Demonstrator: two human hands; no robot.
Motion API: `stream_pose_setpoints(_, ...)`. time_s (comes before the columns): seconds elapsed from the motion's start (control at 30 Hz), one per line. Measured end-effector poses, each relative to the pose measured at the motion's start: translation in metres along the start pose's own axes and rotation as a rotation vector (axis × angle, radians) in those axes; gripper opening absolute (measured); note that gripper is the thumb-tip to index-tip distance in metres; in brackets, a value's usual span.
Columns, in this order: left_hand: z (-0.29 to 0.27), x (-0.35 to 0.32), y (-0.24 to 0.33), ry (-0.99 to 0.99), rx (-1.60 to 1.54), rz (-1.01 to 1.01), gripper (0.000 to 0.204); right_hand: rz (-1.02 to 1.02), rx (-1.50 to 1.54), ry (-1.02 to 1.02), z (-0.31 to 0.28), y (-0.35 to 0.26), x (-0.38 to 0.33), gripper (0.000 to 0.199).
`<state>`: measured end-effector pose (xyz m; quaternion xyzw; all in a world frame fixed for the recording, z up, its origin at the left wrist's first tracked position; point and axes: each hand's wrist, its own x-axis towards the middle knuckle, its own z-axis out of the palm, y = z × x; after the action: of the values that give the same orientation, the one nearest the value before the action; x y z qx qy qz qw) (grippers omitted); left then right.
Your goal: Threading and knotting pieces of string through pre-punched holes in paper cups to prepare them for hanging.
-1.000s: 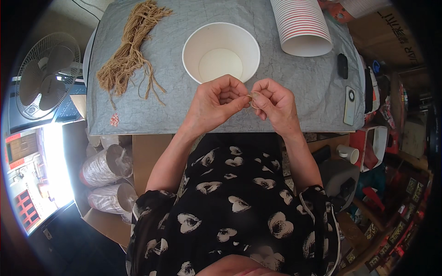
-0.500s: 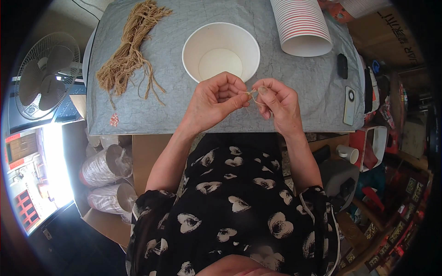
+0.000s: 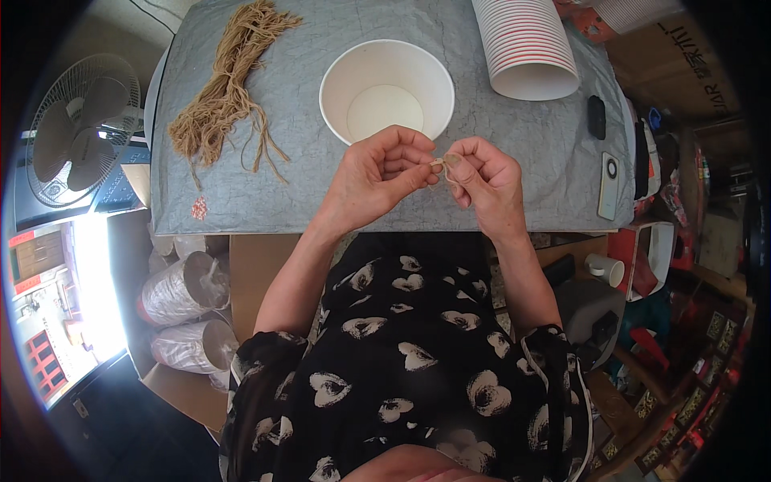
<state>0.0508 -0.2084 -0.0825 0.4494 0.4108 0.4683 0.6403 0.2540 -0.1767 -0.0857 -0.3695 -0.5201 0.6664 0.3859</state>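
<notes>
A short piece of tan string runs between my fingertips, just in front of a white paper bucket. My left hand pinches it between thumb and forefinger. From the other side, my right hand grips it with the thumb pressed on the forefinger. A small loop or knot seems to lie between the thumbs, partly hidden by them. The bucket stands open-side up, and its pale inside shows. To the left lies a loose bundle of tan strings, frayed toward its near end.
A stack of nested white paper buckets lies at the back right. Beside it are a dark oblong object and a phone. Left of the table stands a fan; wrapped bucket stacks lie below. A white mug sits low right.
My fingertips have drawn closer together, and the loop of string between them looks smaller. The bucket and the bundle stay in place.
</notes>
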Motion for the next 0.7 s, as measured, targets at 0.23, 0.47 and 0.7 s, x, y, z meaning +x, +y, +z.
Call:
stream_pose_setpoints(0.23,0.0,0.0,-0.001,-0.003,0.004,0.006,0.026,-0.031,0.061,0.033,0.0,0.001,-0.001,0.017)
stream_pose_setpoints(0.47,0.006,0.0,0.003,0.032,0.068,0.069,0.024,-0.063,0.044,0.029,0.004,-0.009,-0.003,0.017)
stream_pose_setpoints(0.7,0.018,0.003,0.013,0.083,0.278,0.203,0.022,-0.039,0.067,0.06,0.001,-0.013,-0.003,0.018)
